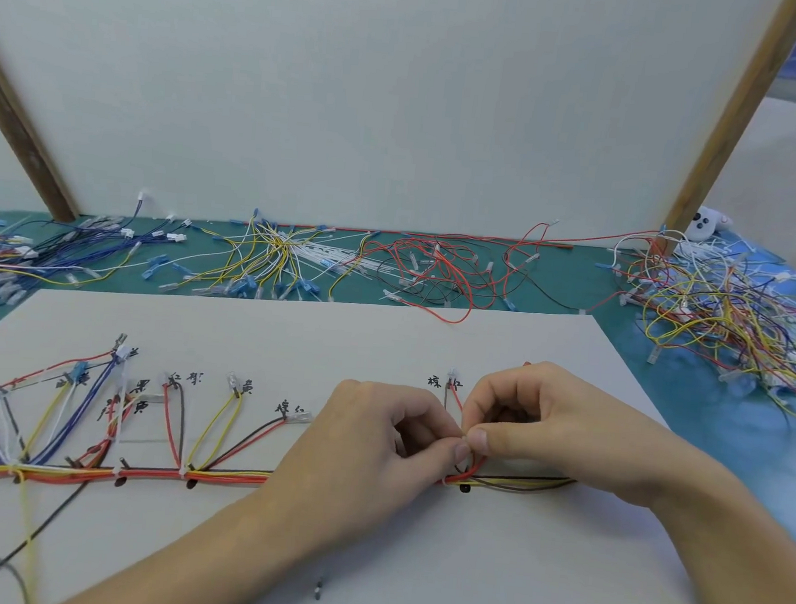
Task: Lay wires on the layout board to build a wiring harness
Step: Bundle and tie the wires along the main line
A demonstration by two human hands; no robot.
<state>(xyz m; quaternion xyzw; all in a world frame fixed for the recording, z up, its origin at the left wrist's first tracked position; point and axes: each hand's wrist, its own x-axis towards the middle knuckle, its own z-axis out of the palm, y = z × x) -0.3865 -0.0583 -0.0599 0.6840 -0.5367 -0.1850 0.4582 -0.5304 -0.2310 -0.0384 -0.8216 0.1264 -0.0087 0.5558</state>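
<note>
On the pale layout board [383,339], near its middle, both hands are meeting over the wire trunk [211,475]. Left hand [365,447] is curling its fingers, thumb and forefinger pinching at something small just where the red wire [471,469] is bending up out of the trunk; right hand [534,417] is doing the same from the other side, its thumb tip touching the left one. What exactly each grip is holding is too small to tell, though it is sitting right at the red wire and a white tie [445,482] around the bundle. The trunk is running left to right across the board, red, yellow and dark strands lying together, passing under the left hand and carrying on beneath the right wrist. Branches are fanning upward from it on the left to handwritten labels [142,386], each ending in a small connector. A short dark peg [319,588] is standing on the board near the front edge. Behind the board, on the green surface [554,290], loose wires are lying in heaps: blue ones [86,241], yellow and white ones [276,249], red ones [437,266], and a mixed tangle [718,317] at the right.
</note>
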